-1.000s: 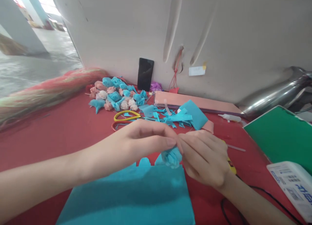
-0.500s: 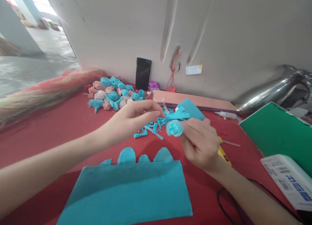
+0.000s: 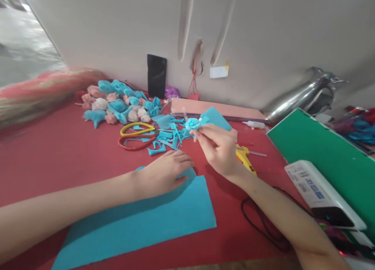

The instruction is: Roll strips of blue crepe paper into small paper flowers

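A small blue paper rose [image 3: 192, 124] is pinched in the fingertips of my right hand [image 3: 220, 148], held up over the scraps with its bloom to the left. My left hand [image 3: 166, 172] lies palm down over the far edge of a blue paper sheet [image 3: 140, 227]. Its fingers are loosely curved, the thumb apart, at a rounded blue paper petal [image 3: 191, 173]; whether they touch it I cannot tell. The left hand and forearm cover most of the other petals, with a bit of one [image 3: 140, 168] showing behind the wrist.
Scissors [image 3: 136, 136] with red and yellow handles lie by blue paper scraps [image 3: 168, 135]. Blue, pink and white paper roses [image 3: 117, 105] are heaped at the back left. To the right are a yellow glue gun [image 3: 245, 158], a black cable [image 3: 249, 215], a white device [image 3: 319, 196] and a green board [image 3: 325, 153].
My left hand has come away from the rose, down and toward me to the petals by the sheet. My right hand has lifted the rose slightly left. The view has shifted, uncovering the scissors.
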The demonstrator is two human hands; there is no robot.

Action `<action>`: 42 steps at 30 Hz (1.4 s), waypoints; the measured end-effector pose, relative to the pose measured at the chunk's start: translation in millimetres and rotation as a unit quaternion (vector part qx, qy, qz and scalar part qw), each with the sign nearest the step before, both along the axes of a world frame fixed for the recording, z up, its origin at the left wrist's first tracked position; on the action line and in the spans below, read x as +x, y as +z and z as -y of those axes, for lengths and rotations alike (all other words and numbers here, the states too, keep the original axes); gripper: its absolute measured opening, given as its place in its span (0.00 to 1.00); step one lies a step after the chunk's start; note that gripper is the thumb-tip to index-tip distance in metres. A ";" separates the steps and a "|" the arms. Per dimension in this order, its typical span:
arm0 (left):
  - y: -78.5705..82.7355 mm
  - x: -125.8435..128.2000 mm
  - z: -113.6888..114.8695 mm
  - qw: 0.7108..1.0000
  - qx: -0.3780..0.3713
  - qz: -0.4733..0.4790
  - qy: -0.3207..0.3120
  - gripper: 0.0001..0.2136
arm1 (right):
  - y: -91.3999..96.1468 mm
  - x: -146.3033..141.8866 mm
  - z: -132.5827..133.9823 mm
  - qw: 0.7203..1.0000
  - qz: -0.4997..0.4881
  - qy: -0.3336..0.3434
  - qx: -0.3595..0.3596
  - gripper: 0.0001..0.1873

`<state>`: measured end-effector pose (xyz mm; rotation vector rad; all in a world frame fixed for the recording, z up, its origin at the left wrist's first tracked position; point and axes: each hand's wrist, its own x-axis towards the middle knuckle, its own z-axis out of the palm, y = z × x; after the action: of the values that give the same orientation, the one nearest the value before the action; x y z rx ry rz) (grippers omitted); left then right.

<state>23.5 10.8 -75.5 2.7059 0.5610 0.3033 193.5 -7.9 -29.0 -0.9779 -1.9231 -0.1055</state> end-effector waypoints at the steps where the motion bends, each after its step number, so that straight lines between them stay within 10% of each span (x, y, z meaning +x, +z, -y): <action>1: -1.3 -0.1 -1.2 1.000 0.005 0.000 -0.003 0.15 | -0.2 -0.3 0.1 1.000 -0.001 0.004 -0.003 0.14; 18: 10.8 -6.3 -8.3 0.999 0.044 0.004 -0.005 0.09 | 11.5 -1.4 2.2 0.983 0.006 0.039 -0.178 0.16; 30: 17.4 -69.7 -8.7 0.995 0.027 0.012 0.096 0.14 | 11.2 14.0 -1.8 0.825 0.277 0.290 -0.399 0.12; 42: 7.6 -96.3 9.0 0.980 0.019 0.016 0.196 0.11 | 18.2 12.9 10.7 0.810 0.321 0.257 -0.419 0.11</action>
<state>-72.8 1.8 -67.9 2.6029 1.0901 0.4614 206.3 -18.7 -10.8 -0.9743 -2.9007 0.9183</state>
